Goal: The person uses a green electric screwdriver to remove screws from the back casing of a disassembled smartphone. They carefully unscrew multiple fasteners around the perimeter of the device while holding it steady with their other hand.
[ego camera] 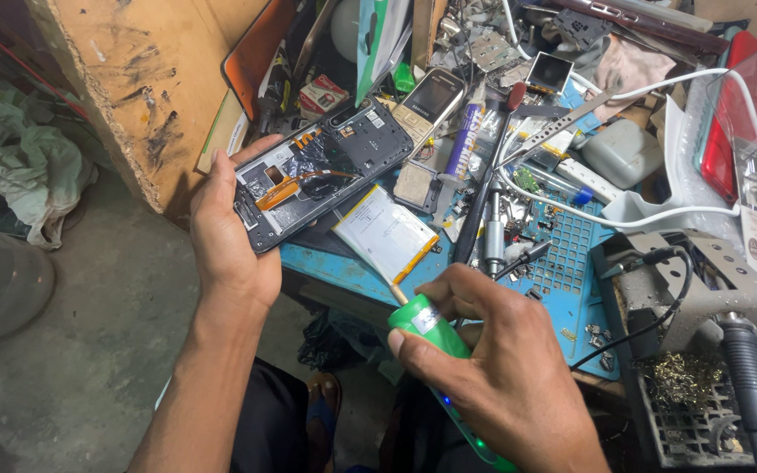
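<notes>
Left hand [229, 236] closed around the lower end of an opened phone [321, 171], back cover off, black frame with an orange ribbon cable showing. Phone is held tilted over the left edge of the blue mat [571, 245]. Just right of it, lying flat on the mat, a white battery [385, 233], apart from the phone. Behind the battery, a small silver keypad phone [431, 98] and a purple-and-white tube [463, 138].

Right hand [501, 368] gripped on a green tube [427, 328], its thin nozzle pointing up toward the battery's lower corner, not quite touching.

Farther right: loose screws and metal bits scattered on the mat, tweezers [554, 131], a white cable [650, 215] looping across. At far right a black tray [685, 412] holds brassy wire wool; a grey stand and hose rise beside it.
</notes>
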